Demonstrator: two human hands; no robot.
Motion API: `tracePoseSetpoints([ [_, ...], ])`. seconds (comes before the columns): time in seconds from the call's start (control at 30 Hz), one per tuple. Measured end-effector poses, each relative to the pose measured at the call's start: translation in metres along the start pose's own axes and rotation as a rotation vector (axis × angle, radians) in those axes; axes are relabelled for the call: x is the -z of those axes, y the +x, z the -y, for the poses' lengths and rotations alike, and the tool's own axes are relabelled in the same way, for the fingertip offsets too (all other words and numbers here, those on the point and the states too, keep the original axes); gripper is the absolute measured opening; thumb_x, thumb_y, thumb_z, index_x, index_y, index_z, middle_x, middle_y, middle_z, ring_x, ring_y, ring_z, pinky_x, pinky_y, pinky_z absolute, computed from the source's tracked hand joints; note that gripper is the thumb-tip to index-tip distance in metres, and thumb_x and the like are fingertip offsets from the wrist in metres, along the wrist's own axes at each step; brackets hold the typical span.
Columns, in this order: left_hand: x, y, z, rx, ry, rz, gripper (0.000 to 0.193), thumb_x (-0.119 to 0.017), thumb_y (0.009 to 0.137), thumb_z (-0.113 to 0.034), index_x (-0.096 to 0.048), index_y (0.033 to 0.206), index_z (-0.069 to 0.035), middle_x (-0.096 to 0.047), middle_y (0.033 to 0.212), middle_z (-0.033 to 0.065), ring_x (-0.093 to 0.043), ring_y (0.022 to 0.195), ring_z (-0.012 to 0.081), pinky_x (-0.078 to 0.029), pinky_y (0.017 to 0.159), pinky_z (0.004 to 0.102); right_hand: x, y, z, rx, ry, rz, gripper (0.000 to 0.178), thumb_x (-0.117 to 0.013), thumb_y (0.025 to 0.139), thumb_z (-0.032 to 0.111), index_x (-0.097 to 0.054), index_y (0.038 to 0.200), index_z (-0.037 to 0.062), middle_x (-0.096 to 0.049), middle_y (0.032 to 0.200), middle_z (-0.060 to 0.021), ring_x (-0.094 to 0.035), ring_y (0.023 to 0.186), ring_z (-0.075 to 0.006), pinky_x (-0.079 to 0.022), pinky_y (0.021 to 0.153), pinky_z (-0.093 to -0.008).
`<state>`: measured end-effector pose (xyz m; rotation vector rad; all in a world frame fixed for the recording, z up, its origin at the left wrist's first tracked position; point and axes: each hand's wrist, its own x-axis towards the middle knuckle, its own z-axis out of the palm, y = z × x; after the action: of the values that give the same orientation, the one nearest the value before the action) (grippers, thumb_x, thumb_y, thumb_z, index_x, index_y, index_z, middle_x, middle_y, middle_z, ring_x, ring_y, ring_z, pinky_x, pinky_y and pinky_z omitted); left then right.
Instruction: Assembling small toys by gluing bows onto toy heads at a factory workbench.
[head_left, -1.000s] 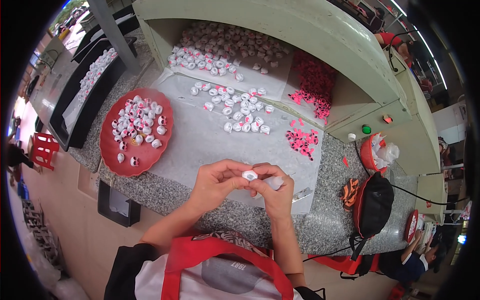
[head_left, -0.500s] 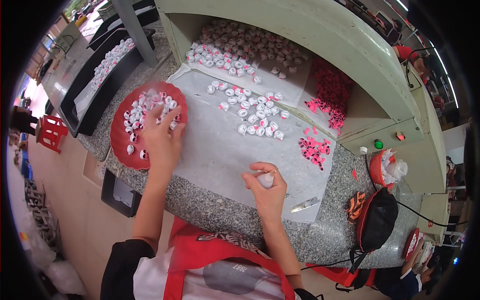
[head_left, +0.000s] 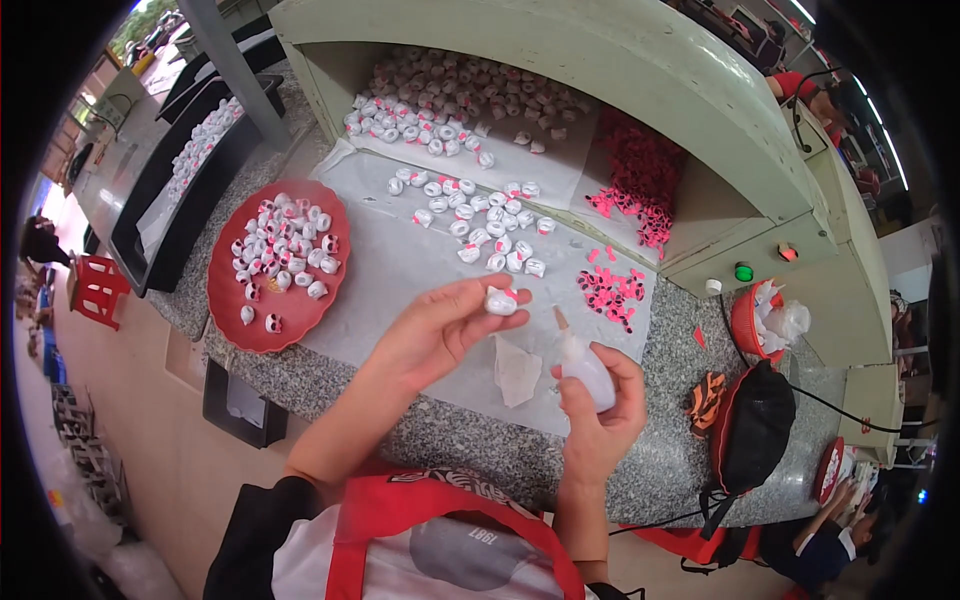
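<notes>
My left hand point(head_left: 436, 328) pinches a small white figurine head point(head_left: 499, 301) with a bit of pink on it, over the paper-covered bench. Just right of it, my right hand point(head_left: 606, 422) grips a white squeeze bottle point(head_left: 587, 374), its thin brownish nozzle tilted up towards the piece without touching it. Below the held piece lies a torn scrap of pale paper point(head_left: 516, 371). Farther off are loose white heads point(head_left: 497, 219) in a group and a small pile of pink and black parts point(head_left: 611, 296). At left, a red dish point(head_left: 224, 283) holds more white heads, some with pink and black parts.
A pale green cabinet point(head_left: 560, 50) arches over the bench, with white heads and pink parts inside. Black trays point(head_left: 133, 229) stand at far left. On the right are a red basket point(head_left: 742, 322), a black pouch point(head_left: 757, 430) and a cable.
My left hand has moved right from the red dish to the middle, now with a white head. My right hand has shifted right and turned the bottle nozzle-up. The paper scrap now shows.
</notes>
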<state>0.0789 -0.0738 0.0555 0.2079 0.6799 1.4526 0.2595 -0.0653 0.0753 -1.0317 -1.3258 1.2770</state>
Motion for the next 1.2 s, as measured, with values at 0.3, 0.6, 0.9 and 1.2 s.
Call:
tracePoseSetpoints([
  [0.3,-0.009,-0.025,0.020,-0.314,0.503,0.061,0.036,-0.059,0.074,0.006,-0.050,0.109,0.005,-0.056,0.100,0.0103,-0.058,0.090,0.0205,-0.049,0.078,0.0277,-0.001,-0.025,0.020,0.378,-0.310,-0.025,0.021,-0.059,0.070,0.007,-0.052,0.088,-0.0023,-0.054,0.084,-0.0092,-0.051,0.072,-0.0134,-0.042,0.067,-0.0246],
  [0.6,-0.011,-0.028,0.023,-0.440,0.595,0.142,0.037,-0.056,0.074,0.011,-0.051,0.110,0.004,-0.050,0.102,0.0093,-0.056,0.092,0.0155,-0.048,0.080,0.0247,0.000,-0.022,0.015,0.445,-0.345,0.006,0.016,-0.058,0.073,0.007,-0.053,0.085,-0.0016,-0.055,0.076,-0.0091,-0.051,0.066,-0.0122,-0.041,0.060,-0.0223],
  [0.9,-0.014,-0.031,0.019,-0.492,0.751,0.096,0.034,-0.054,0.073,0.015,-0.054,0.105,0.007,-0.050,0.103,0.0128,-0.055,0.093,0.0206,-0.050,0.080,0.0284,-0.001,-0.017,0.021,0.461,-0.339,0.067,0.013,-0.059,0.071,0.006,-0.055,0.082,-0.0003,-0.059,0.073,-0.0088,-0.054,0.061,-0.0122,-0.043,0.056,-0.0226],
  [1.2,-0.013,-0.030,0.017,-0.402,0.677,0.051,0.033,-0.055,0.071,0.015,-0.056,0.103,0.006,-0.052,0.102,0.0121,-0.056,0.092,0.0194,-0.049,0.081,0.0282,0.001,-0.016,0.025,0.444,-0.389,0.036,0.011,-0.060,0.070,0.007,-0.056,0.079,0.0009,-0.060,0.070,-0.0088,-0.056,0.060,-0.0137,-0.043,0.054,-0.0237],
])
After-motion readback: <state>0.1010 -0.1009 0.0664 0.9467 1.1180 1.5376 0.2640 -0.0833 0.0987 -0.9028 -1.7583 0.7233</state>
